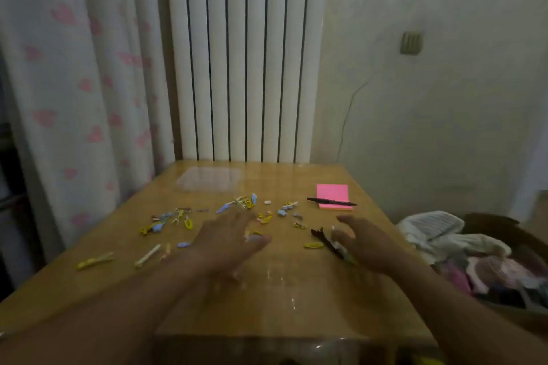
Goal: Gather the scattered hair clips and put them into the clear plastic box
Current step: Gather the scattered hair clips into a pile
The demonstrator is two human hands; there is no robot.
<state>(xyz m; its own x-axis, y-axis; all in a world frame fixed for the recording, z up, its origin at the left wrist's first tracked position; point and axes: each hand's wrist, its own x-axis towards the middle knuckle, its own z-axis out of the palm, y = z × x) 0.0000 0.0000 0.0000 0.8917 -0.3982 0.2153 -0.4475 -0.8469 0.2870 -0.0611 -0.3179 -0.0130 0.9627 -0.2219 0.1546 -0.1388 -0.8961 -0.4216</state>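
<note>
Several small hair clips in yellow, blue and white (237,204) lie scattered across the middle of the wooden table (281,299). The clear plastic box (209,179) sits flat at the table's far side, left of centre. My left hand (228,235) hovers low over the clips with its fingers spread, and a blue clip (255,238) lies by its thumb. My right hand (363,241) is to the right, fingers loosely bent, just beside a long black clip (324,239) and a yellow clip (313,245). The blur hides whether either hand touches a clip.
A pink sticky-note pad (332,193) with a black pen (332,202) across it lies at the far right of the table. More clips (95,260) lie near the left edge. A basket of clothes (462,243) stands right of the table. A radiator and curtain are behind.
</note>
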